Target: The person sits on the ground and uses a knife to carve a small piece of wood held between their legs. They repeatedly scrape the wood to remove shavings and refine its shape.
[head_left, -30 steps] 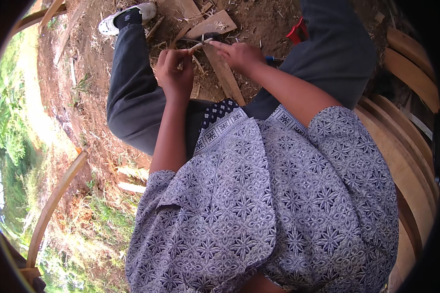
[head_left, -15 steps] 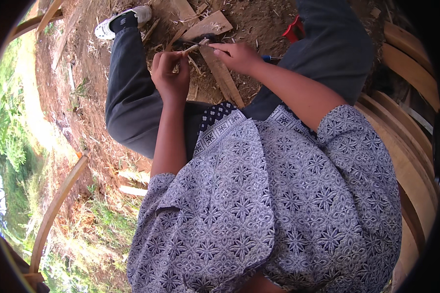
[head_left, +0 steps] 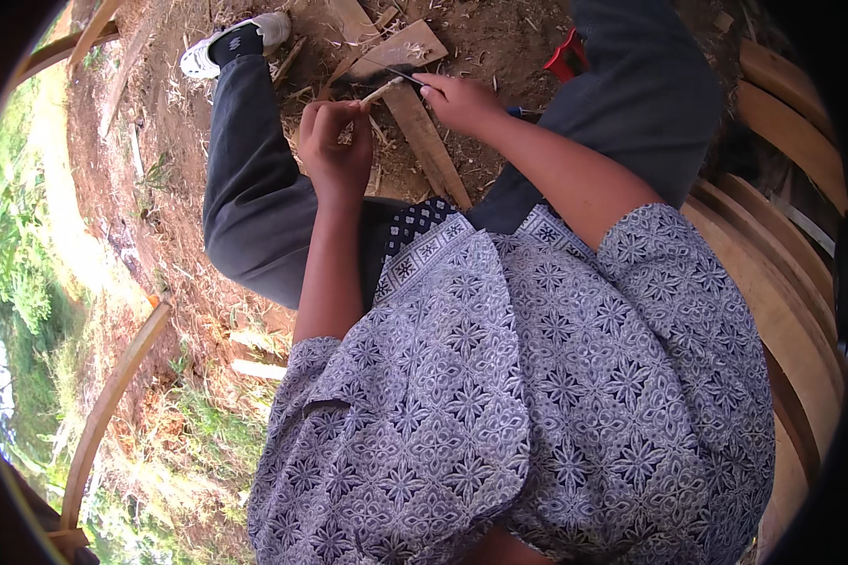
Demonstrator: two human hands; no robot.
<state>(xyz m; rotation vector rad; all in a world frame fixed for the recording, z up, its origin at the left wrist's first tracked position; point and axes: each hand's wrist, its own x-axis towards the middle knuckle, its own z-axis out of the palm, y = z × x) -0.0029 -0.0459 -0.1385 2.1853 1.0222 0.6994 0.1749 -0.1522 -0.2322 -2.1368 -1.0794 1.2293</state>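
My left hand [head_left: 335,151] pinches one end of a short pale wooden stick [head_left: 383,91], which slants up to the right. In my right hand [head_left: 464,104] is a knife [head_left: 401,72] with a thin dark blade, its handle mostly hidden in my fingers. The blade points left and lies just above the stick's far end; whether the two touch, I cannot tell. Beneath them a narrow wooden board [head_left: 428,146] runs along the ground between my legs. A wider flat piece of wood [head_left: 411,47] lies just beyond the knife.
Wood shavings and scraps litter the brown earth. A red object [head_left: 566,58] sits by my right leg, and a small blue piece [head_left: 514,110] shows behind my right wrist. Curved wooden beams [head_left: 768,259] rise on the right; another curved beam [head_left: 113,405] stands at left.
The knife has swung up from the stick's far end, so more of its blade shows. My left hand and the stick have shifted slightly right.
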